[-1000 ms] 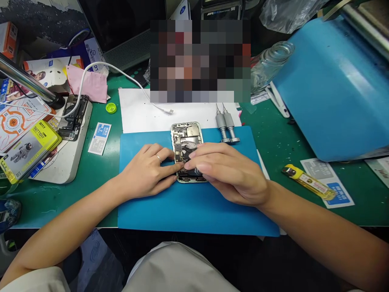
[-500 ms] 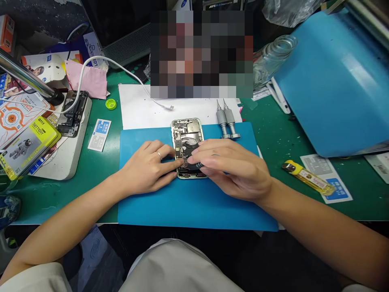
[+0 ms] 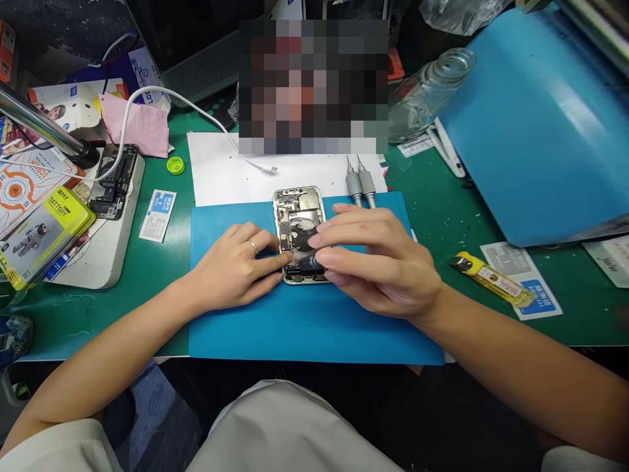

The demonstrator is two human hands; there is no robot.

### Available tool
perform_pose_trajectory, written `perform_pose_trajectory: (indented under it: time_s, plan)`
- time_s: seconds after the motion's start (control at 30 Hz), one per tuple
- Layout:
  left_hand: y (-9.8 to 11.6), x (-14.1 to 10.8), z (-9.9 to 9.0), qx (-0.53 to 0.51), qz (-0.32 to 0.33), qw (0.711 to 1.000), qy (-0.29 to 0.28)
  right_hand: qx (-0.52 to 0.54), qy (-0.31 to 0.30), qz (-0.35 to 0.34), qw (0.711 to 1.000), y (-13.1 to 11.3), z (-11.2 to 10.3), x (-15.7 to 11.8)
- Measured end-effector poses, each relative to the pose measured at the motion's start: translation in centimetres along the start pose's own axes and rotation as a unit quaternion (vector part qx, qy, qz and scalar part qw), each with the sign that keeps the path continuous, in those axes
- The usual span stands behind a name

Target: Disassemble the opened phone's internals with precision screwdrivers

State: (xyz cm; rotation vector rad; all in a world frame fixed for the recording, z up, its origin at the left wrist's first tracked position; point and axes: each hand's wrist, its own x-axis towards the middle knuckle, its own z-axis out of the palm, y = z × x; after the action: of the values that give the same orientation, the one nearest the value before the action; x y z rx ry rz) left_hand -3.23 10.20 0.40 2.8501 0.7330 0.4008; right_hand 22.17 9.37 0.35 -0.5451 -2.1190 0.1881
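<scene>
On the blue mat (image 3: 314, 328) lies an opened smartphone (image 3: 304, 200), its circuit board and inner parts exposed. My left hand (image 3: 240, 265) rests flat at the phone's left edge, fingers stretched out. Its index fingertip touches the lower left inside of the phone. Over the lower right part hovers my right hand (image 3: 383, 265), thumb and index finger bent close together, the other fingers spread above. A small dark rounded piece shows at these fingertips. I cannot make out what it is. Two grey precision screwdrivers (image 3: 360, 180) lie behind the right hand, partly hidden by it.
A white cable (image 3: 196, 111) crosses to white paper (image 3: 211, 170). On the left are a green cap (image 3: 175, 165), another opened phone (image 3: 115, 183) and a yellow battery box (image 3: 46, 236). To the right lie a yellow bottle (image 3: 494, 278), a glass jar (image 3: 432, 95) and a blue sheet (image 3: 531, 131).
My right hand's fingers have lifted slightly and spread apart more over the phone. My left hand keeps its place. The whole view has shifted a little.
</scene>
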Motion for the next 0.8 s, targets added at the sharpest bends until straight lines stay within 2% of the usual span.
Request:
perform_pose_trajectory:
  time_s: [0.1,0.27,0.43,0.6,0.8]
  plan:
    - [-0.02,-0.04,-0.03,0.0,0.0,1.0,0.003,0.002,-0.006,0.003,1.0,-0.09,0.04,-0.08]
    - [0.07,-0.06,-0.2,0.001,-0.004,1.0,-0.012,-0.007,0.029,0.004,1.0,-0.43,0.26,0.24]
    - [0.07,-0.11,-0.2,-0.008,-0.006,1.0,-0.001,0.009,-0.003,-0.023,1.0,-0.34,0.42,0.34]
    - [0.05,-0.1,-0.23,-0.009,-0.005,1.0,0.0,0.002,0.019,-0.003,1.0,-0.27,0.49,0.1]
    - [0.09,-0.02,-0.26,-0.006,-0.009,1.0,-0.007,0.015,0.002,-0.004,1.0,-0.38,0.46,0.11]
